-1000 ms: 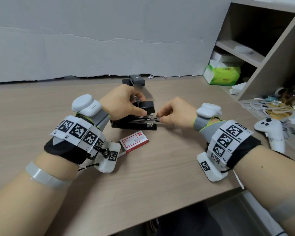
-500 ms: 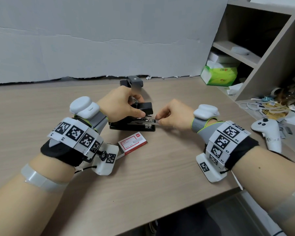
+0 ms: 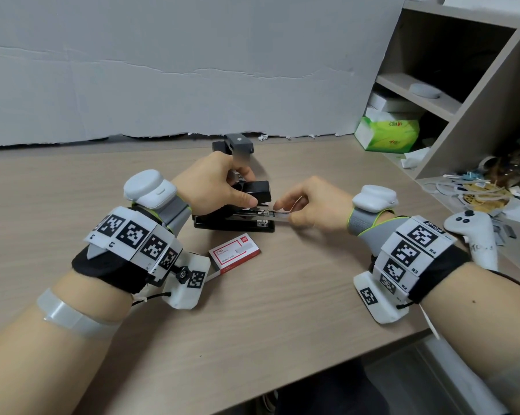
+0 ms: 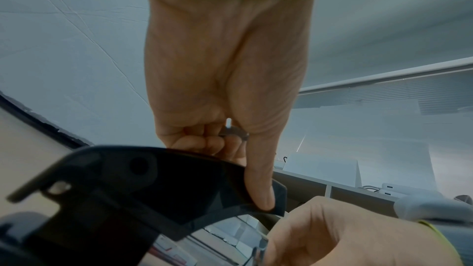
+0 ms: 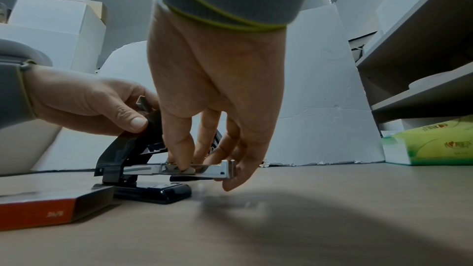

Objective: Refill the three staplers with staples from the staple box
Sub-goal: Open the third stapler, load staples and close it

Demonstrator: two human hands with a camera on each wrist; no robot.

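Observation:
A black stapler (image 3: 234, 224) stands open in the middle of the desk. My left hand (image 3: 246, 190) grips its raised black lid (image 4: 153, 185), thumb on the lid's edge. A short metal strip (image 5: 142, 104) is tucked among that hand's curled fingers. My right hand (image 3: 282, 209) pinches the stapler's bare metal staple rail (image 5: 202, 170) near its front end, thumb on top and fingers behind. The red and white staple box (image 3: 234, 257) lies flat just in front of the stapler. Behind my left hand stands a grey and black stapler (image 3: 236, 145), partly hidden.
A white game controller (image 3: 474, 235) lies at the desk's right edge beside a heap of cables and papers (image 3: 477, 193). A green tissue pack (image 3: 387, 133) sits under the shelf unit (image 3: 468, 94). The white wall panel (image 3: 162, 70) closes off the back of the desk.
Both hands keep their holds on the lid and the rail. Only the head view has shifted slightly.

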